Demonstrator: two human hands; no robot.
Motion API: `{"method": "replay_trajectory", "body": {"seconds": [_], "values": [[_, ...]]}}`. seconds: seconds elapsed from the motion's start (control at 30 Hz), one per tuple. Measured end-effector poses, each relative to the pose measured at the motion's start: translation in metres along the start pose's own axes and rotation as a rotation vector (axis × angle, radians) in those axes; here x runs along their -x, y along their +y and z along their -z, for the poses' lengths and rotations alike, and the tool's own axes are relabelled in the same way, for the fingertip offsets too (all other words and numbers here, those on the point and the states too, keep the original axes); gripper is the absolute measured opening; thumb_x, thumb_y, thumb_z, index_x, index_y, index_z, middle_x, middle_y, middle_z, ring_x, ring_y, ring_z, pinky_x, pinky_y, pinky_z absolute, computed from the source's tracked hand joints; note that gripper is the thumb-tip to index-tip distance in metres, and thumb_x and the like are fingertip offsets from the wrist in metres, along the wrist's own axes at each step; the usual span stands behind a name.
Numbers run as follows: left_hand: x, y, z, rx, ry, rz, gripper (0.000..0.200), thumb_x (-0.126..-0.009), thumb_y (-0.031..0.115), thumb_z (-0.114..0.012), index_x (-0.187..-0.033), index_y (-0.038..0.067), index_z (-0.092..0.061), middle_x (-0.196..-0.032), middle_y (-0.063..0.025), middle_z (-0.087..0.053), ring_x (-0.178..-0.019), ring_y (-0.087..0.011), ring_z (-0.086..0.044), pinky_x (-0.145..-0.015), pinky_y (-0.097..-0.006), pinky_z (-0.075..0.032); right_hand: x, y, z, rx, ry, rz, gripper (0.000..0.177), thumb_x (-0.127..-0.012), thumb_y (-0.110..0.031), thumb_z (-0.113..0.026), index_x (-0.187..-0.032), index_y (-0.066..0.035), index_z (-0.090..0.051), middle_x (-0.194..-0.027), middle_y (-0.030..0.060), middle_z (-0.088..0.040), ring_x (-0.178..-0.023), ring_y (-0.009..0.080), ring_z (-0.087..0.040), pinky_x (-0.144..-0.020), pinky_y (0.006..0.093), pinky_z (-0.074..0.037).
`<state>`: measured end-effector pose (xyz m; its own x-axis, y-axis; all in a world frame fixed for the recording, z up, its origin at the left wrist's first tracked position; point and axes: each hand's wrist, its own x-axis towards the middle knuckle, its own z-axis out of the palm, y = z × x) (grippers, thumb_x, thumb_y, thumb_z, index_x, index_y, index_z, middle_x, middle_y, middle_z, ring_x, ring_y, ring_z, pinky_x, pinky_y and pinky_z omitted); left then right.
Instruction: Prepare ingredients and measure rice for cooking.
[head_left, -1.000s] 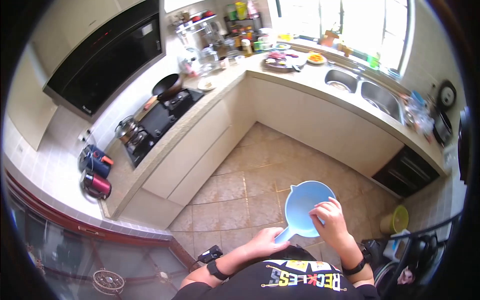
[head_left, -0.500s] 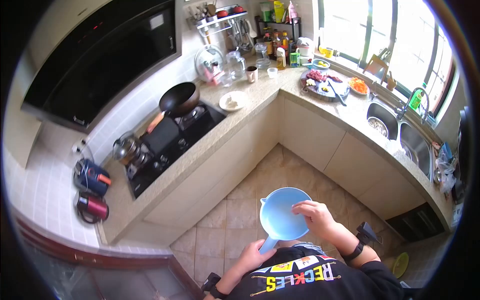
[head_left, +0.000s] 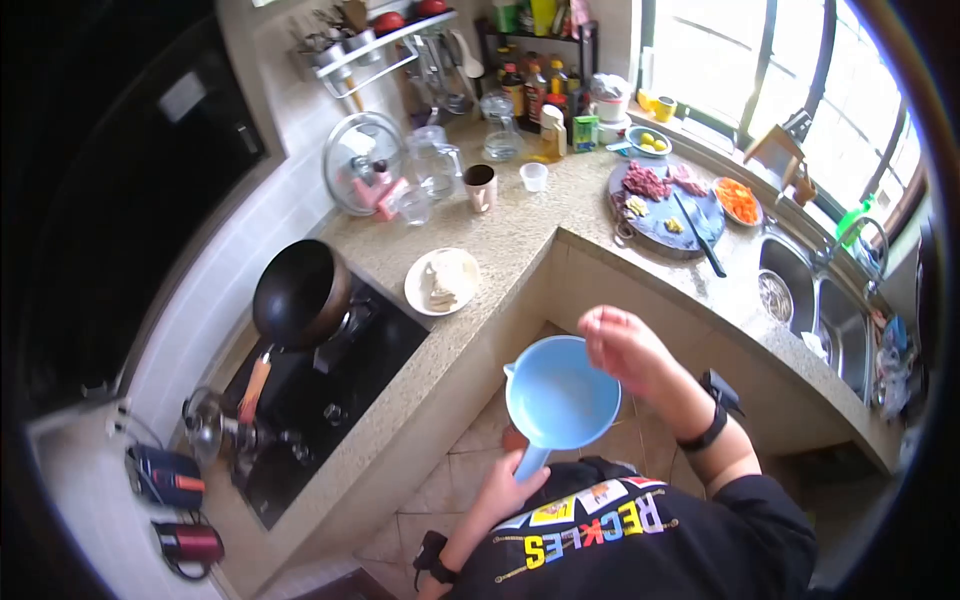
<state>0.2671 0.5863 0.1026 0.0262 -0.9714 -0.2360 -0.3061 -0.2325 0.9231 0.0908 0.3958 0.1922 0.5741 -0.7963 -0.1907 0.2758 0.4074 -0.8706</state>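
My left hand (head_left: 507, 492) is wrapped round the handle of a light blue plastic water dipper (head_left: 560, 400). The dipper's wide bowl faces up in front of my body, and its bottom shows pale blue with a whitish sheen. My right hand (head_left: 625, 345) is raised at the bowl's upper right rim, fingers curled and drawn together. Whatever they may hold is too small or hidden to make out. Beyond the dipper, on the counter, a white plate (head_left: 418, 284) carries a pale white lump.
A black wok (head_left: 300, 295) sits on the gas hob (head_left: 385, 325) at left. Across the corner, a round board (head_left: 655, 235) bears meat and a knife (head_left: 705, 240). Beside it are a plate of chopped carrot (head_left: 737, 200) and a double sink (head_left: 845, 330). The counter edge (head_left: 480, 320) runs ahead.
My right hand has lifted out of the dipper's bowl to above its rim. The view has moved nearer the counter corner. My left hand keeps its hold on the handle.
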Motion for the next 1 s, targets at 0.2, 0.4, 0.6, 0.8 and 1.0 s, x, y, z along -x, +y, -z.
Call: {"method": "replay_trajectory", "body": {"seconds": [0.2,0.4,0.6,0.8,1.0], "values": [[-0.118,0.020,0.068,-0.015,-0.091,-0.050,0.027,-0.079,0.025,-0.068,-0.085,0.001,-0.060,-0.073,-0.0116,-0.062,-0.064,-0.0184,-0.060,-0.061,-0.0334,-0.047,-0.111,-0.056,0.035,-0.372,0.052,0.001,0.011,-0.090,-0.012,-0.054,-0.097,-0.005,-0.056,-0.068,-0.0022,-0.052,-0.059,0.0056,-0.049,-0.053,0.0188,-0.041],[-0.187,0.041,0.097,-0.032,-0.128,-0.031,0.026,-0.077,0.025,-0.069,-0.080,0.001,-0.059,-0.070,-0.0130,-0.060,-0.063,-0.0211,-0.059,-0.060,-0.0343,-0.046,-0.229,-0.074,0.083,-0.436,0.140,-0.047,0.012,-0.089,-0.014,-0.056,-0.099,-0.006,-0.057,-0.066,-0.0034,-0.051,-0.057,0.0050,-0.046,-0.052,0.0172,-0.039],[-0.262,0.052,0.092,-0.074,-0.026,0.003,0.022,-0.078,0.021,-0.069,-0.085,0.001,-0.061,-0.073,-0.0062,-0.062,-0.067,-0.0111,-0.056,-0.063,-0.0299,-0.047,-0.370,-0.062,0.142,-0.521,0.167,-0.164,0.002,-0.086,-0.010,-0.057,-0.087,-0.009,-0.056,-0.059,-0.0037,-0.047,-0.051,0.0064,-0.042,-0.047,0.0190,-0.035],[-0.341,0.054,0.075,0.014,0.082,0.056,0.020,-0.080,0.018,-0.068,-0.085,0.000,-0.059,-0.067,-0.0017,-0.059,-0.061,-0.0074,-0.051,-0.055,-0.0275,-0.043,-0.356,-0.106,0.107,0.189,-0.249,0.050,0.009,-0.078,-0.001,-0.058,-0.084,-0.006,-0.052,-0.066,-0.0018,-0.053,-0.060,0.0103,-0.051,-0.059,0.0213,-0.042],[-0.380,0.061,0.065,0.117,0.108,0.087,0.019,-0.079,0.017,-0.068,-0.084,0.001,-0.059,-0.067,-0.0029,-0.060,-0.060,-0.0083,-0.054,-0.055,-0.0280,-0.044,-0.379,-0.073,0.149,0.852,-0.163,0.159,0.018,-0.077,-0.003,-0.059,-0.094,-0.004,-0.067,-0.076,0.0098,-0.066,-0.070,0.0170,-0.065,-0.065,0.0326,-0.052]]}}
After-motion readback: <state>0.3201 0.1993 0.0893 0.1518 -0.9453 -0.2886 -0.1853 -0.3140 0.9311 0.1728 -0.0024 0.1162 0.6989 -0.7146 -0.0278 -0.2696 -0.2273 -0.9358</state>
